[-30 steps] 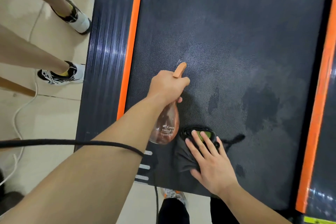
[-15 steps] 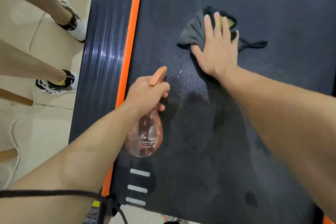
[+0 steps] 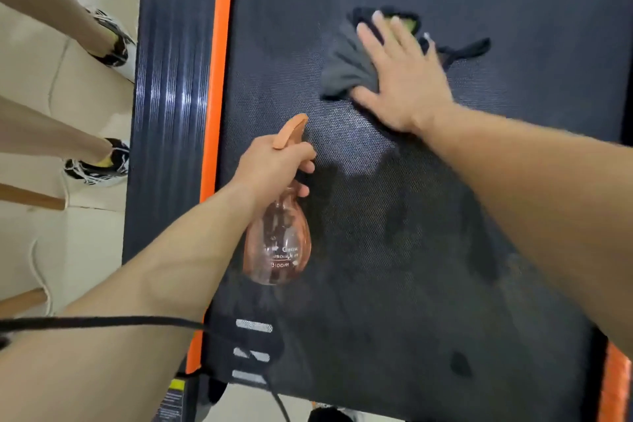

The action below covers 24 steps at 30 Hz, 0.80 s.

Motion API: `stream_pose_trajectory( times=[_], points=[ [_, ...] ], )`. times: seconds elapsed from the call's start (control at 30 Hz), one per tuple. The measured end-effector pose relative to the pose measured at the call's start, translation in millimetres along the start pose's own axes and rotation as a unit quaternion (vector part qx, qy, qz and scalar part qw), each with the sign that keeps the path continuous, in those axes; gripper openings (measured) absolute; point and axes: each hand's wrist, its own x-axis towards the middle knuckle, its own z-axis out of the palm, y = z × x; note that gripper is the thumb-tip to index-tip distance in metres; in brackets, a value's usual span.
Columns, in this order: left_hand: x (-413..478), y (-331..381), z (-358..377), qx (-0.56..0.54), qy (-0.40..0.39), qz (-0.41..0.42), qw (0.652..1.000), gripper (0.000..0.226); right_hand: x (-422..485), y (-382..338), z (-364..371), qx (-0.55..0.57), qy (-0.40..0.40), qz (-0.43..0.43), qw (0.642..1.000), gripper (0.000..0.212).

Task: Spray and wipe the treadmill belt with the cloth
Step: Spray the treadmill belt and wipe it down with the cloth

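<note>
At nine o'clock of the view, another person's shoes [image 3: 99, 166] stand on the floor beside the ribbed side rail [image 3: 171, 113] and its orange stripe [image 3: 219, 62]. Just inside the stripe, the left hand [image 3: 274, 164] holds the pink spray bottle [image 3: 277, 247] above the treadmill belt [image 3: 445, 336]. Its fingers are curled round the neck under the orange spray head, which points toward twelve o'clock. Whether a finger is squeezing the trigger cannot be told.

At about one o'clock from the bottle, the grey cloth [image 3: 342, 68] lies bunched on the belt. The right hand [image 3: 404, 79] presses it down flat, fingers straight and slightly spread. Dark wet patches [image 3: 486, 250] show on the belt toward five o'clock from the bottle.

The step in hand looks like wiping, with the bottle held ready. The next move probably calls for drawing the cloth back toward six o'clock through the damp patches, palm pressed flat so the bunched cloth does not slip from under it.
</note>
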Motion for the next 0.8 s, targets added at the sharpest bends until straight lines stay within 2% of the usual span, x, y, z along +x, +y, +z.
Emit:
stream_pose_trajectory(
  times=[0.07, 0.13, 0.27, 0.33, 0.47, 0.57, 0.67, 0.8],
  points=[
    [1, 6, 8, 0.007, 0.009, -0.003, 1.000, 0.008, -15, 4, 5, -0.001, 0.019, 0.024, 1.000, 0.088],
    [-2, 16, 15, 0.010, -0.004, -0.004, 1.000, 0.009, -72, -5, 28, -0.019, 0.040, 0.003, 0.999, 0.091],
    [-12, 33, 36, 0.007, -0.037, -0.003, 0.999, 0.008, -221, -25, 78, -0.029, -0.009, -0.091, 0.995, 0.098],
    [-22, 37, 51, 0.037, -0.063, 0.005, 0.997, 0.008, -268, -29, 94, -0.023, -0.028, -0.098, 0.994, 0.097],
    [-44, 33, 79, 0.117, -0.108, 0.016, 0.987, 0.014, -292, -33, 98, -0.002, -0.026, -0.059, 0.998, 0.094],
    [-59, 26, 92, 0.154, -0.134, 0.020, 0.979, 0.018, -291, -33, 95, -0.018, -0.031, -0.065, 0.997, 0.090],
    [-74, 20, 97, 0.158, -0.148, 0.025, 0.976, 0.019, -301, -36, 96, -0.004, -0.026, -0.016, 1.000, 0.087],
    [-89, 8, 99, 0.197, -0.151, 0.041, 0.968, 0.011, -325, -64, 103, 0.045, -0.027, 0.129, 0.990, 0.095]
  ],
)
